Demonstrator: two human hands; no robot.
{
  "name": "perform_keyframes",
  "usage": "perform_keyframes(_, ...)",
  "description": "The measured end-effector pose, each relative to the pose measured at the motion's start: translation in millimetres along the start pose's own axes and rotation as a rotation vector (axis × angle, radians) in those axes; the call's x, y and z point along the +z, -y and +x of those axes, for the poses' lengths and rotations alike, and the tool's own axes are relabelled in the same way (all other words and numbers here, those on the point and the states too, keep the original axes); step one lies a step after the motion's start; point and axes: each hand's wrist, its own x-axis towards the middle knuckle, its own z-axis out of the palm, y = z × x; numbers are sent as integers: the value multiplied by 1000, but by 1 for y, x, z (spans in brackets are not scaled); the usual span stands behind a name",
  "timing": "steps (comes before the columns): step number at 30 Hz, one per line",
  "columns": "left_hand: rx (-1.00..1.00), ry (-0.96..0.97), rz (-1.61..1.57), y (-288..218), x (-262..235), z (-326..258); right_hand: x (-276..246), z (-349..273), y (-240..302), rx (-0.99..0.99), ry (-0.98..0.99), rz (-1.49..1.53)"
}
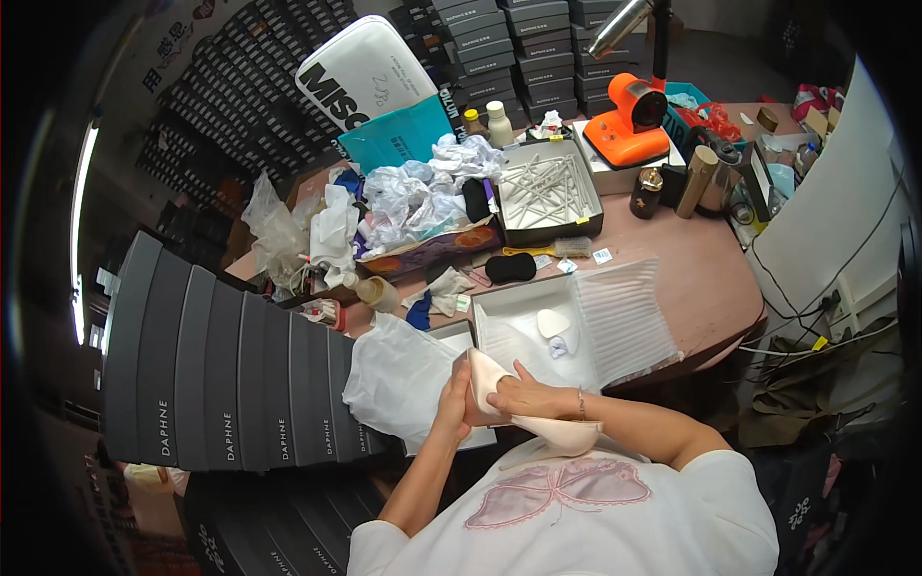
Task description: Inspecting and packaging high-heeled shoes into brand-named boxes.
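A cream pointed shoe is held close in front of my body, its toe end upward. My left hand is wrapped round its side. My right hand presses on the shoe's opening, with some fingertips hidden inside. Just below my right wrist shows a second cream shoe-shaped piece; I cannot tell what supports it. Beyond my hands lies an open white-lined shoebox with a white oval pad and a crumpled paper wad in it. White tissue paper spreads beside my left hand.
A ribbed clear wrapping sheet hangs over the box's right side. Dark shoeboxes stand in a row at left. Behind are a box of white sticks, a brush, a heap of crumpled paper and an orange device.
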Motion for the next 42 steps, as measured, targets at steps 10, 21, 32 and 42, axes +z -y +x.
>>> perform_keyframes(10, 1, -75, -3, -4, -33, -12, 1, 27, 32, 51, 50, 147)
perform_keyframes(21, 85, -353, -628, 24, 28, -41, 5, -5, 36, -24, -116, 45)
perform_keyframes(32, -1, -255, -1001, 22, 10, -35, -63, 23, -186, 331, -81, -1060)
perform_keyframes(42, -77, -366, -792, 26, 8, -20, -59, 8, 40, -241, -327, -418)
